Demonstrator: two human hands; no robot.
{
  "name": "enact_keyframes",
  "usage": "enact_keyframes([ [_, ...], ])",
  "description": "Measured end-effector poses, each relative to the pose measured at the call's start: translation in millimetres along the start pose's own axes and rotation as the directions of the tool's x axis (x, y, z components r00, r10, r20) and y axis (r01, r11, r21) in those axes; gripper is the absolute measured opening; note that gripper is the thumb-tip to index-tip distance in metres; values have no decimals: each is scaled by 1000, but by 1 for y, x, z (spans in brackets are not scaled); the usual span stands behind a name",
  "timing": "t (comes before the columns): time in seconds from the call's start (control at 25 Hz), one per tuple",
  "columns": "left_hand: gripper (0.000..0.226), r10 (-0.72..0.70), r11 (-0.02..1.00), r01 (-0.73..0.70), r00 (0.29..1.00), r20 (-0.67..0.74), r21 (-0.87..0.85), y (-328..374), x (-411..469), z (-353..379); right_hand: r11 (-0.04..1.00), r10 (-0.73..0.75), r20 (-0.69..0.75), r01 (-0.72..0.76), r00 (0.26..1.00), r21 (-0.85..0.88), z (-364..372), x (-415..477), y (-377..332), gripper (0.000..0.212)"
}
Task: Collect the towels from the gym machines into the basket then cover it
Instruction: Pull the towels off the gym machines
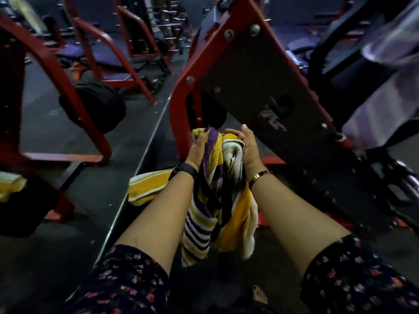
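- As I look down through the head camera, the left hand and the right hand are raised side by side in front of me. A bundle of towels is squeezed between them.
- The left hand's fingers are curled round the top of the bundle from the left, over a purple edge band. The nails are dark.
- The right hand's fingers wrap over the top from the right, thumb up, closed on a cream fold.
- The bundle is yellow, cream and purple-striped, and its lower ends hang free between my forearms, above the dark floor.
- A yellow striped towel shows just behind the left forearm. I cannot tell whether it belongs to the bundle or lies apart.
- A black watch sits on the left wrist and a gold bangle on the right. The sleeves are dark with small flowers.
- Just beyond the hands stands a red-framed machine with a dark tilted plate.
- A pale lilac towel is draped over a machine at the right.
- A yellow-and-white towel lies on a dark pad at the far left edge.
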State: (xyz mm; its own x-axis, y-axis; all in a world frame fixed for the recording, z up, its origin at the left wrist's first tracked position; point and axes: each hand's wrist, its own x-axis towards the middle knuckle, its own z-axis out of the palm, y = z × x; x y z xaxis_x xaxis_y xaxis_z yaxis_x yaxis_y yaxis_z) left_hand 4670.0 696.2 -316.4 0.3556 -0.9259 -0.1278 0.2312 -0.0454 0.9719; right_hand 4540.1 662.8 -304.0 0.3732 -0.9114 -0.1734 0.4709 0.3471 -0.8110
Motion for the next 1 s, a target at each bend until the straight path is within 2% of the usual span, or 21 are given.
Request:
enact_keyframes([
  [0.16, 44, -43, 993, 18, 976, 214, 113, -9, -11, 64, 994, -33, -206, 54, 978, 96, -52, -39, -31, 53],
  [0.24, 46, -53, 986, -1, 946, 319, 166, -8, -26, 108, 984, -93, -299, 133, 950, 116, -83, -61, -53, 56],
  [0.36, 54, -65, 991, 6, 896, 440, 134, -15, -44, 173, 969, -152, -419, 218, 895, 114, -129, -97, -90, 56],
  [0.48, 45, -78, 996, 40, 838, 540, 82, -30, -64, 232, 960, -198, -497, 269, 845, 75, -166, -140, -124, 51],
  [0.56, 41, -74, 996, 33, 788, 611, 78, -43, -91, 283, 941, -227, -569, 328, 790, 81, -207, -177, -144, 47],
  [0.72, 52, -143, 987, 36, 650, 747, 157, -70, -169, 380, 919, -248, -687, 389, 683, 56, -296, -260, -170, 51],
  [0.8, 47, -198, 979, 84, 600, 775, 185, -81, -204, 418, 919, -260, -737, 393, 624, 9, -330, -295, -179, 50],
  [0.88, 46, -255, 967, 131, 521, 814, 219, -96, -238, 461, 917, -277, -777, 397, 565, -39, -367, -336, -194, 52],
  [1.0, 38, -237, 971, 68, 447, 863, 231, -120, -293, 523, 908, -303, -828, 408, 471, -100, -418, -404, -212, 58],
])
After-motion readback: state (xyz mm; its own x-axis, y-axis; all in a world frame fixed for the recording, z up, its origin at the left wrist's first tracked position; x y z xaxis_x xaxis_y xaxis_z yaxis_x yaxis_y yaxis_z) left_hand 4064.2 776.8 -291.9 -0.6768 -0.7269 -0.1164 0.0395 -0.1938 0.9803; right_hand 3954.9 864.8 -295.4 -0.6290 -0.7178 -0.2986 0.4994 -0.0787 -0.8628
